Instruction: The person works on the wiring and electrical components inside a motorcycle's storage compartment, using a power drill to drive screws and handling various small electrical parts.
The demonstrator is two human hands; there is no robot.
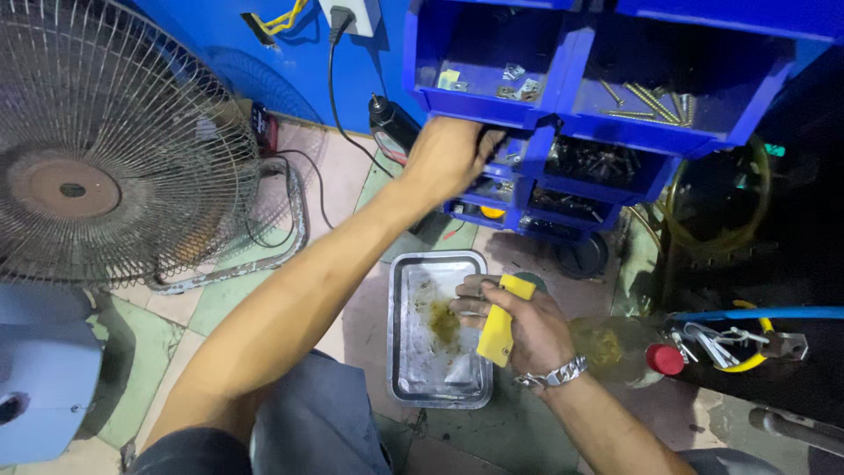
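- While we crouch over the tiled floor, our left hand reaches up into a small blue bin in the middle row of the stacked rack; the fingers curl over the bin's front lip and their tips are hidden inside, so we cannot tell whether they pinch anything.
- Our right hand is closed around a yellow tool, thumb and fingers wrapped about its middle, a metal bracelet at the wrist.
- Yellow tool: it looks like hard plastic, light and stiff, with smooth flat faces. We judge it could slip in greasy fingers, so the grip across the middle of the body seems the safe place.
- It sits upright in the right palm, its top end poking above the forefinger and its lower end below the heel of the hand, just over the right edge of the metal tray.
- Metal tray: shallow, thin steel, lying on the floor between our knees, with a brown oily smear at its centre. Probably light but slick; the rolled rim is where we would take it.
- Small bin contents: dark, too dim to name. The larger bins above hold long screws and small bright metal parts, hard, tiny and easy to drop.
- Left of us stands a fan; a red-capped bottle lies just right of the right hand.
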